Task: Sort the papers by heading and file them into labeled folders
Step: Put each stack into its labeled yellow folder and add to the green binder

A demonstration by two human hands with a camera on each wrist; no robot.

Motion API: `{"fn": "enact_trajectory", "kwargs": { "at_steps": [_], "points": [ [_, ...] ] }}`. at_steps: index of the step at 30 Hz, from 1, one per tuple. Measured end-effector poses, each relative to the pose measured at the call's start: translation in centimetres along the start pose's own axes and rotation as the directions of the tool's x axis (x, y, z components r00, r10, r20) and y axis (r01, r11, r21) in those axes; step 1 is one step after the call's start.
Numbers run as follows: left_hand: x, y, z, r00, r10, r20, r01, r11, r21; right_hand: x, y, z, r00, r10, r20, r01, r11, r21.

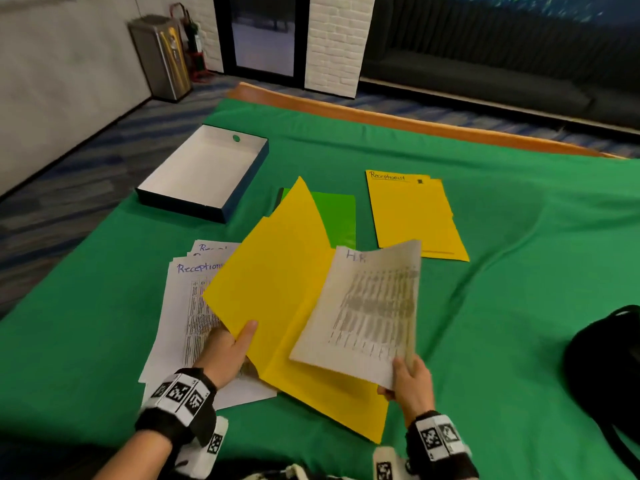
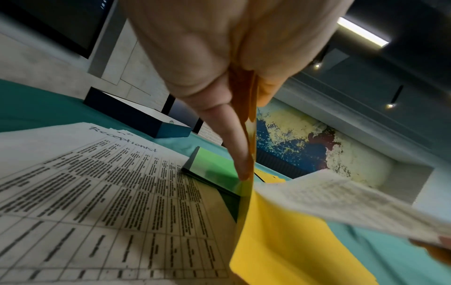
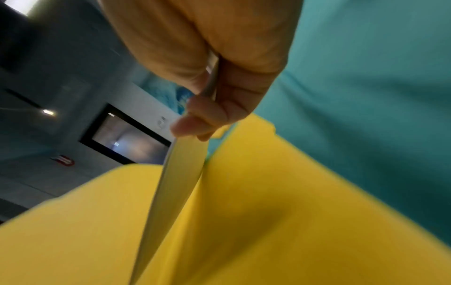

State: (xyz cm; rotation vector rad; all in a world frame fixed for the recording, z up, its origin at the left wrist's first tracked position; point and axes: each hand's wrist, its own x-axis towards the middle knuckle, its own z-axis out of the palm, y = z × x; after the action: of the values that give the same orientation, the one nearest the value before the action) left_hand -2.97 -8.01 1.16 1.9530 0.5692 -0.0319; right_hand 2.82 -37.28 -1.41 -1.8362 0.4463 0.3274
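My left hand (image 1: 228, 348) pinches the raised front cover of an open yellow folder (image 1: 277, 282), thumb on top; the left wrist view shows that cover's edge (image 2: 246, 135) between thumb and fingers. My right hand (image 1: 408, 379) pinches the lower corner of a thin stack of printed sheets headed "H.R." (image 1: 367, 306), held over the folder's lower flap (image 1: 339, 400); in the right wrist view the sheets (image 3: 180, 173) hang edge-on over the yellow flap (image 3: 268, 212). A pile of sheets headed "Receptionist" (image 1: 180, 313) lies under my left hand.
A closed yellow folder labelled "Receptionist" (image 1: 412, 213) lies at the back right, a green folder (image 1: 337, 216) behind the open one. An open white-lined dark box (image 1: 204, 174) sits back left. A black bag (image 1: 606, 368) is at the right edge of the green cloth (image 1: 519, 306).
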Motion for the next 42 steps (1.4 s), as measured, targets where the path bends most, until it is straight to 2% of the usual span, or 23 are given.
{"fn": "enact_trajectory", "kwargs": {
  "at_steps": [6,10,12,14,16,18,21,23,26,28,29,31,33,34,38,40,42],
  "points": [
    [-0.1,-0.6,0.2,0.999,-0.024,0.035,0.024,1.0,0.003,-0.6,2.3,2.0,0.979,0.111,0.172,-0.086,0.985,-0.147],
    [-0.2,-1.3,0.4,0.998,-0.001,0.059,0.004,0.999,-0.048,-0.4,2.7,0.8,0.95,0.106,0.292,-0.019,0.958,-0.285],
    [-0.1,-1.6,0.4,0.998,0.016,0.059,-0.012,0.999,-0.052,-0.3,2.6,0.5,0.931,0.125,0.342,-0.027,0.96,-0.279],
    [-0.1,-1.6,0.3,0.997,0.025,0.071,-0.022,0.999,-0.041,0.3,2.5,0.5,0.942,0.134,0.307,-0.087,0.983,-0.163],
    [0.0,-1.8,0.0,0.997,0.005,0.082,-0.002,0.999,-0.038,1.8,2.6,0.9,0.973,0.155,0.17,-0.153,0.988,-0.026],
    [0.1,-1.7,-0.3,0.994,-0.018,0.112,0.022,0.999,-0.033,3.3,2.4,1.3,0.981,0.176,0.077,-0.179,0.983,0.041],
    [-0.3,-0.5,-0.1,0.988,0.022,0.152,-0.018,1.0,-0.023,4.5,1.7,1.8,0.987,0.14,0.081,-0.143,0.989,0.031],
    [-0.6,0.3,-0.1,0.948,0.094,0.305,-0.118,0.991,0.06,4.4,1.1,2.1,0.984,0.131,0.118,-0.136,0.99,0.03],
    [-0.2,0.4,0.1,0.803,0.129,0.582,-0.325,0.913,0.247,4.5,0.7,1.9,0.971,0.188,0.145,-0.185,0.982,-0.031],
    [1.4,-0.2,0.5,0.766,0.076,0.639,-0.359,0.874,0.327,5.1,0.6,1.2,0.955,0.267,0.128,-0.27,0.963,0.004],
    [2.2,-0.6,0.9,0.78,0.05,0.624,-0.347,0.864,0.365,5.2,0.6,0.7,0.941,0.306,0.147,-0.318,0.946,0.064],
    [3.5,-1.2,2.0,0.841,0.009,0.54,-0.304,0.834,0.46,5.5,0.6,-0.2,0.924,0.335,0.184,-0.364,0.918,0.157],
    [4.6,-1.3,3.3,0.893,-0.051,0.448,-0.212,0.829,0.518,5.5,0.4,-0.4,0.915,0.342,0.213,-0.38,0.908,0.177],
    [5.1,-1.4,4.0,0.904,-0.086,0.42,-0.154,0.849,0.506,5.6,0.7,-0.1,0.919,0.332,0.211,-0.365,0.919,0.147],
    [7.0,-0.9,5.5,0.913,-0.182,0.366,0.033,0.926,0.377,6.8,2.4,1.1,0.963,0.211,0.165,-0.202,0.977,-0.072],
    [7.6,-1.2,6.0,0.911,-0.195,0.362,0.072,0.942,0.327,7.1,3.0,1.5,0.969,0.132,0.208,-0.1,0.982,-0.161],
    [7.7,-1.5,6.4,0.93,-0.167,0.328,0.075,0.958,0.275,6.9,2.5,1.4,0.96,0.089,0.264,-0.043,0.984,-0.176]
  ]
}}
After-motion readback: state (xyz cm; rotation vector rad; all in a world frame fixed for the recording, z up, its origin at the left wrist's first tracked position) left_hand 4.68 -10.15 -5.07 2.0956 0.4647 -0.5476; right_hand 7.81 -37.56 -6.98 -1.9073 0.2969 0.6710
